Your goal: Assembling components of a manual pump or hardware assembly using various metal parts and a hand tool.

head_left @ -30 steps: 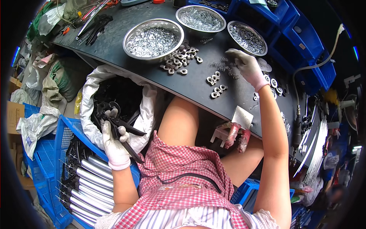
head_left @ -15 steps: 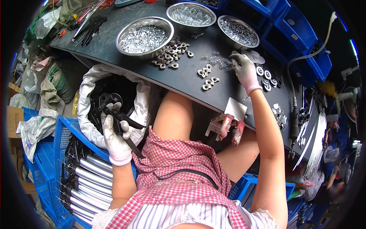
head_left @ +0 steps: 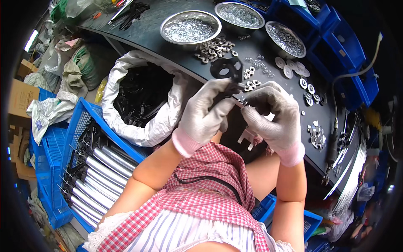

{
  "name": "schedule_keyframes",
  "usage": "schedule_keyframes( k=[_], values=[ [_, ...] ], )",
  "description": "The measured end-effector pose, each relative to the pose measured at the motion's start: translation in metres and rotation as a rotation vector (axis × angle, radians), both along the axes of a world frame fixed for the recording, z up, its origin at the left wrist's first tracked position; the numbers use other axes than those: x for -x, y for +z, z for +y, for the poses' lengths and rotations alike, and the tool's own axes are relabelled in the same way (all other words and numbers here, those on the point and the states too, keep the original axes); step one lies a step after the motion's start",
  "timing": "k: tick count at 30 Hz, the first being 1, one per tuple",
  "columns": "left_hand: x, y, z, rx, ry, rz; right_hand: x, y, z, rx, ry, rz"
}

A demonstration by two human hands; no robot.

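Note:
Both hands wear white gloves with pink cuffs and meet above the table's near edge. My left hand (head_left: 203,113) is closed round a black plastic part (head_left: 228,69), whose ring-shaped end sticks up past the fingers. Close against it, my right hand (head_left: 279,115) pinches a small shiny metal spring (head_left: 242,101) between thumb and fingers, at the near end of the black part. The fingers hide most of where the two meet. Just beyond lie small metal lug pieces (head_left: 252,84) and a scatter of loose springs (head_left: 264,65).
Three steel bowls of small parts, including a left one (head_left: 191,31), stand along the back. Blue bins (head_left: 344,54) rise at the right, near flat discs (head_left: 289,69). A white sack (head_left: 113,109) of black parts and a blue crate (head_left: 79,122) of silver tubes stand left.
My left hand has lifted the black part from over the sack to the table's edge. My right hand has come back from the springs to meet it. The view has shifted.

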State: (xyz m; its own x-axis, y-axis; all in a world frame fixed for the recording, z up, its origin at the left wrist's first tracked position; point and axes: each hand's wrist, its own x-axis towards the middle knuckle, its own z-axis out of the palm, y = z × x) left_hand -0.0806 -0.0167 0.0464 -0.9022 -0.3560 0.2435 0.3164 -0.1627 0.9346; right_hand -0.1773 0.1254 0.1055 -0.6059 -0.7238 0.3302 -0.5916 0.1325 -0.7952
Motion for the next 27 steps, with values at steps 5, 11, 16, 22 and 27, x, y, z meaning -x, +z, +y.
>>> schedule_keyframes(
  k=[5,11,16,22,27],
  values=[
    [0.012,0.011,0.030,0.148,-0.016,-0.012,-0.018,-0.012,0.022,0.243,-0.195,-0.376],
    [0.016,0.016,0.048,0.384,0.010,0.085,-0.027,-0.023,0.047,0.356,-0.271,-0.285],
    [0.007,0.037,0.064,0.458,-0.034,0.036,-0.025,-0.034,0.062,0.403,-0.361,0.169],
    [0.007,0.039,0.078,0.468,-0.070,0.066,-0.038,-0.029,0.072,0.582,-0.328,-0.416],
    [0.016,0.039,0.092,0.502,-0.147,0.069,-0.032,-0.030,0.094,0.587,-0.338,-0.521]
  ],
)
